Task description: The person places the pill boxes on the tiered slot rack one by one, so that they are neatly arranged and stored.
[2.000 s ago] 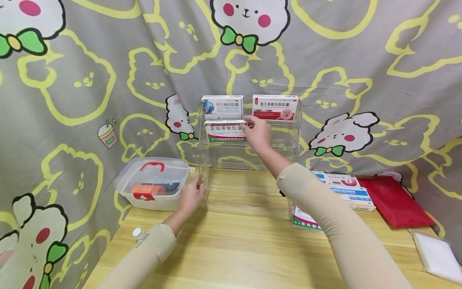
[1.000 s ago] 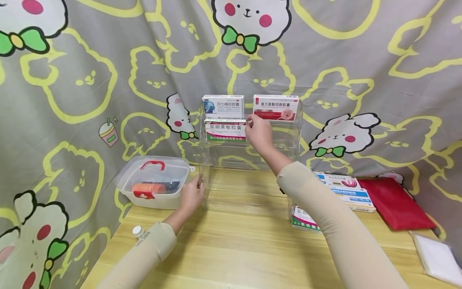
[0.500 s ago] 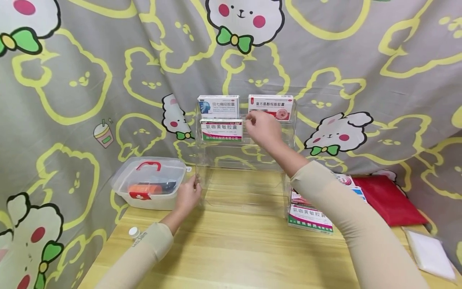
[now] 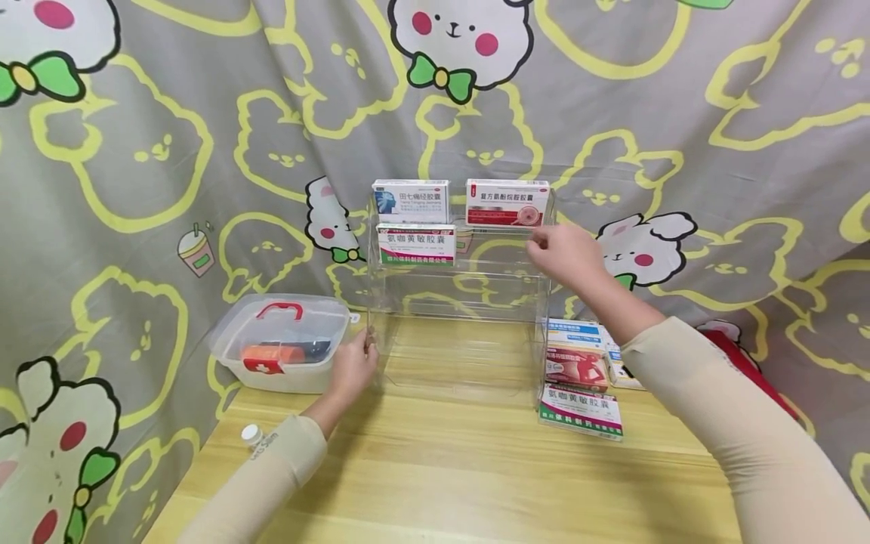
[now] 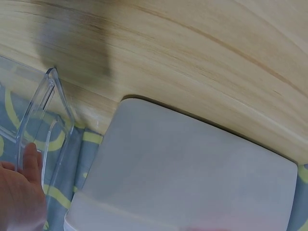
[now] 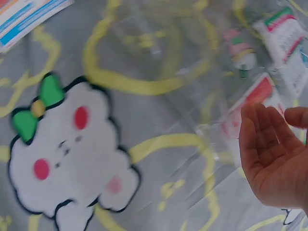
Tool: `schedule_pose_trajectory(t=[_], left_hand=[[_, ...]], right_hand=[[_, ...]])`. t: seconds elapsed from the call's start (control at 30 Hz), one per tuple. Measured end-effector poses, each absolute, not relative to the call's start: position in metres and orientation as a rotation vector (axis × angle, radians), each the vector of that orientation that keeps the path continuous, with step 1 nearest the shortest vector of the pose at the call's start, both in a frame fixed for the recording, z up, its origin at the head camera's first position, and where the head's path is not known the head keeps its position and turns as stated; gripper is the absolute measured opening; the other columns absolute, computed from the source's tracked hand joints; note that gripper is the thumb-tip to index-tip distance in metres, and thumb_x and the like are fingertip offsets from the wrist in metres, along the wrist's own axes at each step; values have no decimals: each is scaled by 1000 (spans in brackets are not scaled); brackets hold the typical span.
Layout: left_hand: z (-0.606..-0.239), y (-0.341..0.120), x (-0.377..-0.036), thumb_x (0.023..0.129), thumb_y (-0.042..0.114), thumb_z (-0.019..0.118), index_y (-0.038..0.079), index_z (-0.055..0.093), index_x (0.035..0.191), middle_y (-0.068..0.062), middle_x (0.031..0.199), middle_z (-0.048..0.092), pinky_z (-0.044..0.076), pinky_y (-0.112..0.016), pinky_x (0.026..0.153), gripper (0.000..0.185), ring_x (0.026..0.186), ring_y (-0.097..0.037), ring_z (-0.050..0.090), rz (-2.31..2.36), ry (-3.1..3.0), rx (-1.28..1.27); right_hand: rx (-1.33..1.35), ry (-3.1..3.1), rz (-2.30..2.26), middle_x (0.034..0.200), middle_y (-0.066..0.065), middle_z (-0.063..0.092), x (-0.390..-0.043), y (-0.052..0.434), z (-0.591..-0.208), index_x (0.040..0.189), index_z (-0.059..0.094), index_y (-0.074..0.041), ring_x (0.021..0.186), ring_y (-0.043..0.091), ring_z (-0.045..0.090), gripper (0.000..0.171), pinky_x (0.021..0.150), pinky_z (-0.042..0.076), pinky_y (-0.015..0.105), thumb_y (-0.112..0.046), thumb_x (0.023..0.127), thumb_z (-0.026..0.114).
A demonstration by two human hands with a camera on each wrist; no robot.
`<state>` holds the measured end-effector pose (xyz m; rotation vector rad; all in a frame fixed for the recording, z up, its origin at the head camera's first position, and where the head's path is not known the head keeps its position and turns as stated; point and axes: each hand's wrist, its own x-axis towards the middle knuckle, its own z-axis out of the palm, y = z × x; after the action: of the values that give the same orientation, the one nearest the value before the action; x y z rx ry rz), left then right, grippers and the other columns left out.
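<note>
Clear rack [image 4: 469, 275], one, upright at the back of the wooden table; every place below is given from it.

Left hand [image 4: 355, 368]: low on the rack's left edge, thumb and finger pinching it.

Right hand [image 4: 567, 253]: at the upper right edge of the rack, fingers loosely bent, palm holding nothing; whether a fingertip touches the rack cannot be told. Hands well apart, rack between.

Boxes in the rack, three: blue-and-white box [image 4: 411, 202], top row, left; red-and-white box [image 4: 507, 204], top row, right; green-striped box [image 4: 416, 245], next row down, left. All with long sides running across the rack.

Boxes outside, at the rack's lower right: second green-striped box [image 4: 581, 410], nearest the front; red box [image 4: 576, 366], just behind it; blue-striped box [image 4: 574, 332], farther back.

Governing relation, as judged: this outside group lies below the right hand, far nearer to it than to the left, which has the rack's whole width in between. The second green-striped box's long axis runs roughly across the rack's front, right end slanting slightly forward.

Also: lidded bin [image 4: 292, 378], beside the rack's left edge.
</note>
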<state>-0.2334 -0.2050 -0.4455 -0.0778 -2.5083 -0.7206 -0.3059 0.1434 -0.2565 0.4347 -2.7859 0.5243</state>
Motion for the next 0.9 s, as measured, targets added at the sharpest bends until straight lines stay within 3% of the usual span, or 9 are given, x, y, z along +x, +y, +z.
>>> schedule_pose_trajectory(t=[0.17,0.63,0.7,0.8,0.9], left_hand=[[-447,-204,-234,80,0,55,-2,63,92,-17,75,67,52,-43,56,14,58,-31,60,-733,-2506,-82],[-445,-205,-235,80,1,55,-1,62,89,-17,73,67,52,-45,56,11,58,-33,60,-724,-2489,-87],[-445,-205,-235,80,1,55,-2,62,90,-18,75,67,52,-45,57,12,60,-34,61,-732,-2496,-79],[-444,-204,-235,81,1,55,-3,63,94,-19,78,68,53,-45,58,16,62,-34,62,-749,-2494,-82],[-445,-206,-234,81,0,55,-5,64,99,-20,81,68,53,-44,59,21,63,-34,62,-768,-2493,-91]], right_hand=[[460,-2896,429,65,2,56,-297,169,-274,86,67,-12,57,20,46,24,46,30,30,-25,90,46],[392,-2988,458,52,1,37,-262,210,-315,60,43,-15,50,18,35,31,43,23,29,-25,89,46],[387,-3036,442,54,0,42,-255,219,-325,64,51,-14,53,18,39,28,44,27,29,-25,89,48],[364,-3124,417,65,0,56,-247,232,-343,82,66,-10,60,19,47,22,47,35,29,-26,88,53],[325,-3230,431,75,3,62,-239,242,-361,101,68,-5,66,20,51,29,52,41,31,-28,87,58]])
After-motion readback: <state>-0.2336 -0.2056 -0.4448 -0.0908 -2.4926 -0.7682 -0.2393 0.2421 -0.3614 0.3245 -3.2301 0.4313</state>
